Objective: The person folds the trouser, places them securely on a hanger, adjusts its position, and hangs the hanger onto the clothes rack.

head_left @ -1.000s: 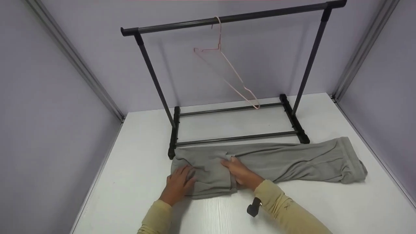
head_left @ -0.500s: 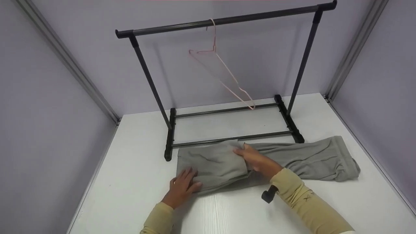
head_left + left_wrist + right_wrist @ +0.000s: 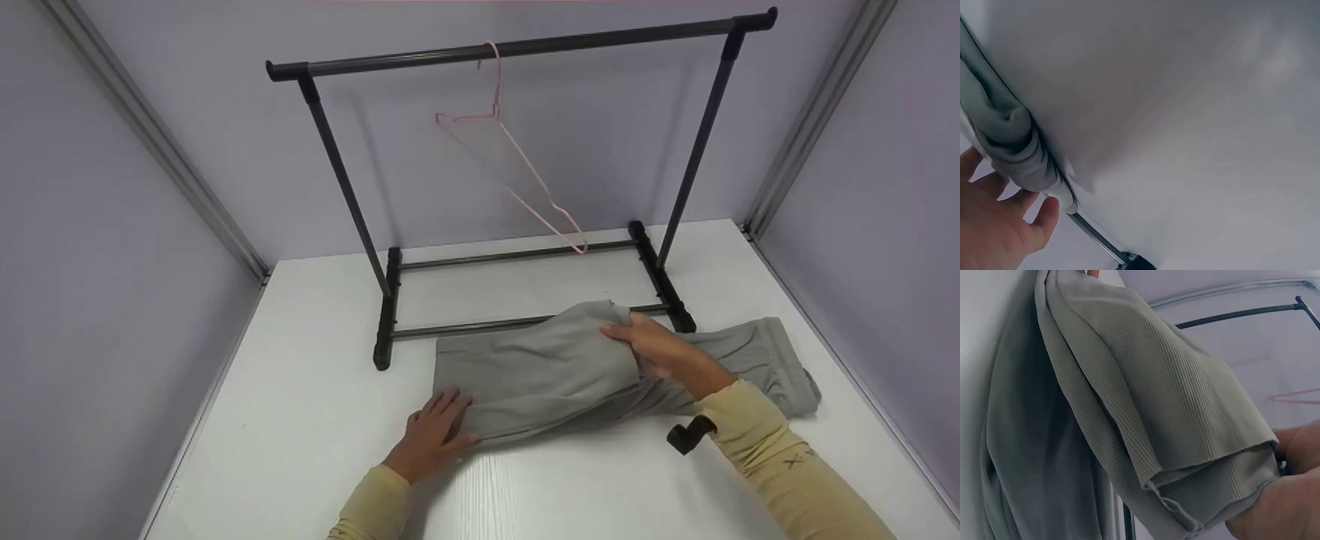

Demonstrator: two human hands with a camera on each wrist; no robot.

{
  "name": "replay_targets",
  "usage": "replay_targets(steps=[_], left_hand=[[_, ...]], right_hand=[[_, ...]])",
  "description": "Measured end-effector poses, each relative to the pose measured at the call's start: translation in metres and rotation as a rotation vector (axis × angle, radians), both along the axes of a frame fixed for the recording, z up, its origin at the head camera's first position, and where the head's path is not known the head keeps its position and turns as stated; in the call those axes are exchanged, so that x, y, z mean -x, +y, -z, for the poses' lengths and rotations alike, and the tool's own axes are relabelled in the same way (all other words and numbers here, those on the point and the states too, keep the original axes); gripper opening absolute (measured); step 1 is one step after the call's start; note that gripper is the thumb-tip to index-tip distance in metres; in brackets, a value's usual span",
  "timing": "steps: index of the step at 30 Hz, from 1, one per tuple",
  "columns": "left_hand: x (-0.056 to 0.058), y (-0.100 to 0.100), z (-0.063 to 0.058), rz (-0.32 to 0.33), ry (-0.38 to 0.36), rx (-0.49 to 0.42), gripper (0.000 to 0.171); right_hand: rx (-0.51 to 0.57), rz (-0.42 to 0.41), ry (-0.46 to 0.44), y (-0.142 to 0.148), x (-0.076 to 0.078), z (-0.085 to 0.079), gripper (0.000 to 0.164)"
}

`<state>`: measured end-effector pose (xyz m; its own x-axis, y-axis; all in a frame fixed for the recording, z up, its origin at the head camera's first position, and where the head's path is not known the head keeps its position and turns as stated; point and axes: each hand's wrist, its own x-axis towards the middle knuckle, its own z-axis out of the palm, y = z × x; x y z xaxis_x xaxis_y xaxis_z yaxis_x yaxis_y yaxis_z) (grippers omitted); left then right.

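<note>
A pair of grey trousers [image 3: 525,375] lies lengthwise along the front of the rack, its left part folded over on itself. My right hand [image 3: 660,349] pinches the loose end of the upper layer and holds it raised above the rest. In the right wrist view, the ribbed fabric [image 3: 1174,388] hangs in layers from that hand [image 3: 1286,495], with a loose thread at its edge. My left hand [image 3: 431,442] rests at the near left corner of the fold, fingers spread and fairly straight. In the left wrist view, its fingertips touch the rolled fold [image 3: 1016,135].
A dark garment rack [image 3: 386,311] stands behind the trousers on the white table [image 3: 315,420]. One pink hanger [image 3: 525,154] hangs from its top bar. Pale panels enclose the table on the left, back and right. A black wrist mount [image 3: 690,435] juts from the right sleeve.
My right hand has moved right and a little away, drawing the upper layer rightward and lifting its end. The left hand has shifted slightly right with the fold. The head view has moved slightly.
</note>
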<state>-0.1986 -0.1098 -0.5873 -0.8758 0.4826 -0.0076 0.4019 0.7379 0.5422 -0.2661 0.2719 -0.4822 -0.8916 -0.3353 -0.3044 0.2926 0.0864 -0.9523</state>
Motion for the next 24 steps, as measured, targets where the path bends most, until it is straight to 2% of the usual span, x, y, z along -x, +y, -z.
replay_targets(steps=[5,11,15,18,24], left_hand=[[0.001,0.011,-0.003,0.044,0.011,-0.004,0.067],[0.002,0.024,0.004,0.080,0.017,0.016,0.070],[0.002,0.031,0.004,0.089,0.023,0.023,0.070],[0.003,0.036,0.003,0.095,0.033,0.045,0.068],[0.004,0.045,0.000,0.123,0.019,0.073,0.064]], right_hand=[[0.000,0.004,0.000,0.035,-0.004,-0.009,0.043],[0.033,0.034,-0.052,0.075,-0.011,-0.015,0.041],[-0.023,0.068,-0.068,0.097,-0.015,-0.022,0.041],[-0.085,0.080,-0.048,0.111,-0.017,-0.030,0.044],[-0.140,0.077,-0.036,0.137,-0.024,-0.044,0.051]])
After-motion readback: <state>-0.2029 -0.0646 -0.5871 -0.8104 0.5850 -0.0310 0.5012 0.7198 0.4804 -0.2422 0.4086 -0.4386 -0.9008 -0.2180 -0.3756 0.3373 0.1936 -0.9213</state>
